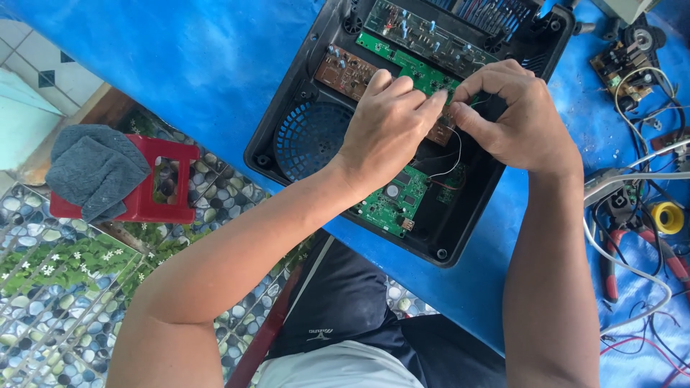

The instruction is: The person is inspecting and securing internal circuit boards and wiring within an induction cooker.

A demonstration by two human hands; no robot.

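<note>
Landmark: the black plastic casing [460,215], lying open on the blue table cover [215,65]; every place below is told from it.
Left hand [388,122]: over the middle of the casing; fingers bent, the fingertips [435,100] drawn together and meeting those of the other hand above the boards; whether they pinch anything cannot be told.
Right hand [517,115]: over the casing's right half; thumb and forefinger pressed together on a thin wire where the two hands meet.
White wire [457,154]: hangs from the meeting fingertips in a curve, down into the casing's dark inside, just below the hands.
Long green board [402,61]: inside the casing, in its upper part, running aslant; its right end lies under the fingertips.
Brown board [345,72]: inside the casing, just left of the long green board; partly hidden by the left hand.
Small green board [392,205]: inside the casing near its lower edge, below the left wrist.
Round grille [309,140]: in the casing's left part, a blue-looking mesh of slots, beside the left hand.
Red stool [151,179]: well left of the casing, on the pebble-patterned floor; a grey cloth [93,169] lies over its left side.
Red-handled pliers [611,266]: right of the casing on the table cover, among loose cables.
Yellow tape roll [668,217]: right of the casing, just past the pliers.
</note>
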